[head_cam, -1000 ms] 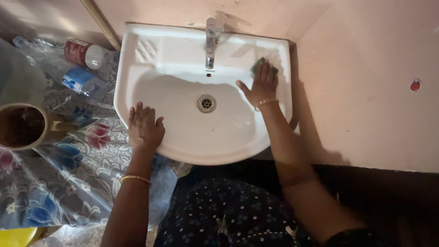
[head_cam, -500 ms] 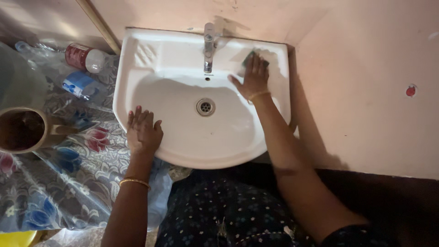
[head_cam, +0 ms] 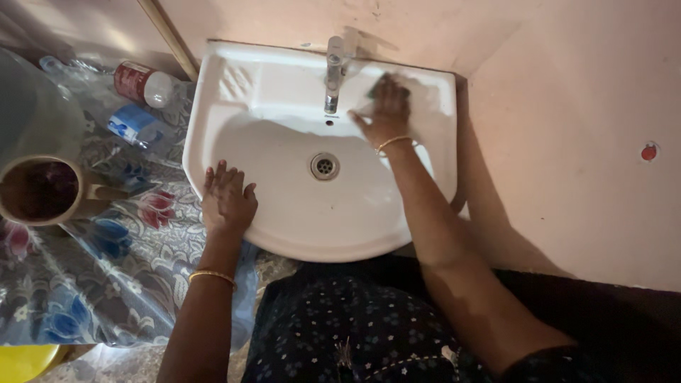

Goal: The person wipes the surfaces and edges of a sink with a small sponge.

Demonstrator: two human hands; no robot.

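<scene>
Right hand (head_cam: 386,110) is pressed flat on a green pad (head_cam: 371,93), upper centre of frame, on the sink (head_cam: 284,206) ledge just right of the tap (head_cam: 332,74). Pad mostly hidden under the fingers; only a small edge is seen at the fingertips, so its long axis & facing can't be told. Fingers are pointed toward the frame top, thumb spread left toward the tap. Left hand (head_cam: 227,198) is laid palm-down, fingers together, on the sink's front-left rim, nothing held. Drain (head_cam: 324,165) is seen mid-basin, between the hands. At left: floral cloth (head_cam: 106,269), two bottles (head_cam: 138,106) lying on their sides, mug (head_cam: 39,190).
</scene>
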